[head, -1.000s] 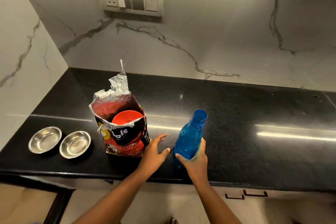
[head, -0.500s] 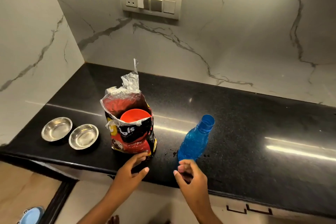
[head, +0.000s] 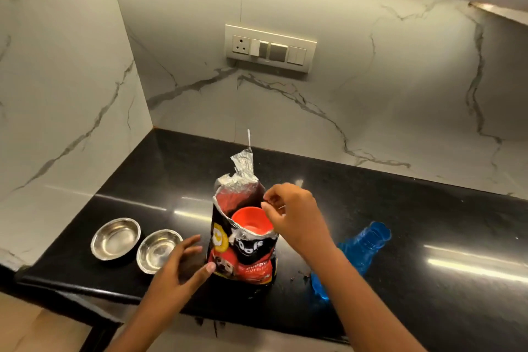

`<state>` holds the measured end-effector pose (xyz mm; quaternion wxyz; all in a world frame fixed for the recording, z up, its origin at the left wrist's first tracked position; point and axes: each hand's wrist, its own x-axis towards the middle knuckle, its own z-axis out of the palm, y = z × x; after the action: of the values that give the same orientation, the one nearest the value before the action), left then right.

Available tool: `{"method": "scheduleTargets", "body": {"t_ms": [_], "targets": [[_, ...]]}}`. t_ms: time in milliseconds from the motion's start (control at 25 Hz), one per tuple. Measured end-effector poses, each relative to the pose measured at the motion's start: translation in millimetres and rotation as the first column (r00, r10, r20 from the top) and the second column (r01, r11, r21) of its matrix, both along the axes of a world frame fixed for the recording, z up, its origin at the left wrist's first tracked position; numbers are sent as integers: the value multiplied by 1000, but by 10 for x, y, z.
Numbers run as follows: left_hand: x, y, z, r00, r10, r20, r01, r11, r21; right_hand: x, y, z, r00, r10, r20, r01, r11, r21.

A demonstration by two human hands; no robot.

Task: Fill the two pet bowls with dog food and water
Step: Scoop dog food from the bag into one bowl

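— Where are your hands?

— My right hand (head: 294, 216) is up at the torn mouth of the dog food bag (head: 243, 240), fingers curled, thumb and forefinger pinched at the bag's right edge. Whether I truly have hold of the foil or only touch it, I cannot tell. My left hand (head: 178, 267) is low at the bag's left side, fingers spread wide, thumb tip against the bag's lower front; it grips nothing.

— And the bag?

— It stands upright on the black counter (head: 428, 223), near the front edge. An orange cup (head: 251, 223) sits inside its open top.

— The bowls?

— Two steel bowls, left of the bag, side by side. The left bowl (head: 115, 238) lies a little farther back; the right bowl (head: 158, 250) is just beside my left hand. Both look bare inside.

— The water?

— The blue bottle (head: 357, 257) is to the right of the bag, uncapped, partly hidden by my right forearm.
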<state>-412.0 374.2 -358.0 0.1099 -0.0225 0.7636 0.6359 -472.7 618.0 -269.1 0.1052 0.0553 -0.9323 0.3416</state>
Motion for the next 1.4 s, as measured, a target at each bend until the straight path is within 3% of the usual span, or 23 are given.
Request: {"method": "scheduleTargets", "body": {"t_ms": [80, 160, 280, 360, 480, 640, 800, 960, 1080, 1240, 1400], "targets": [[-184, -107, 88, 998, -68, -5, 68, 997, 23, -362, -83, -24, 980, 70, 187, -122, 951, 283], [-354, -164, 128, 988, -151, -43, 151, 988, 10, -582, -151, -82, 915, 116, 386, -294, 846, 444], [-552, -171, 159, 967, -247, -59, 247, 969, -9, -644, -264, -201, 831, 111, 545, -453, 703, 548], [-643, -150, 205, 946, -316, -72, 317, 948, -4, -626, -322, -233, 828, 79, 556, -453, 678, 579], [-756, -70, 265, 932, -359, -44, 361, 932, 44, -616, -331, -89, 844, 46, 535, -395, 728, 560], [-869, 59, 361, 946, -323, 37, 314, 937, 155, -511, -285, 59, 811, 90, 578, -338, 879, 337], [-805, 193, 597, 925, -378, 43, 371, 921, 119, -465, -245, 111, 732, 103, 674, -274, 949, 153], [-731, 252, 689, 956, -276, 99, 275, 961, 27, -464, -214, 159, 657, 142, 741, -257, 965, 43], [-687, 284, 668, 961, -254, 112, 253, 967, 23, -417, -175, 210, 711, 111, 695, -218, 974, 68], [-652, 339, 673, 971, -205, 121, 205, 979, 13, -374, -194, 190, 866, -57, 497, -84, 963, 257], [-613, 413, 739, 982, -110, 155, 110, 994, 9, -352, -333, 69, 911, -74, 406, -86, 928, 362]]}}
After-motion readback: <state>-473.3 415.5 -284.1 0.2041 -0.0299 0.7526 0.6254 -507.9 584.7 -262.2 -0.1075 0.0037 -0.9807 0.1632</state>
